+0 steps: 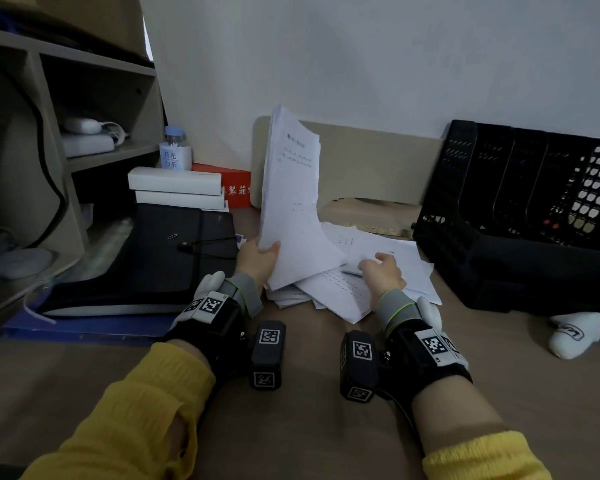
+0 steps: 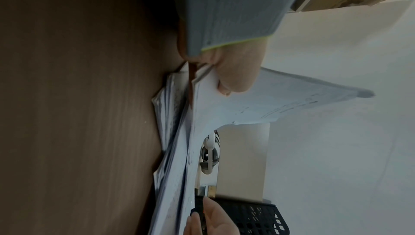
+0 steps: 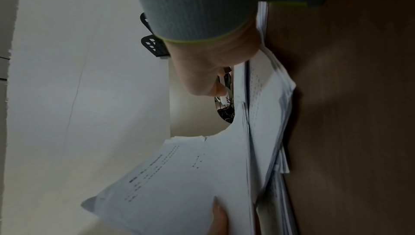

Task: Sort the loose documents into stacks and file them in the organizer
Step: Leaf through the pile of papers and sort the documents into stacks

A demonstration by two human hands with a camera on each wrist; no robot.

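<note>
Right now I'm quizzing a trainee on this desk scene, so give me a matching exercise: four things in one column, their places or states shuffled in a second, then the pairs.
Things:
1. lifted sheaf of papers
2. black organizer
3. right hand
4. bottle

Places or states:
A. stands at the desk's right, by the wall
B. rests on the flat loose papers
C. on white boxes beside the shelf
D. gripped at its lower edge by the left hand, curling upward

Pairs: 1-D, 2-A, 3-B, 4-C
</note>
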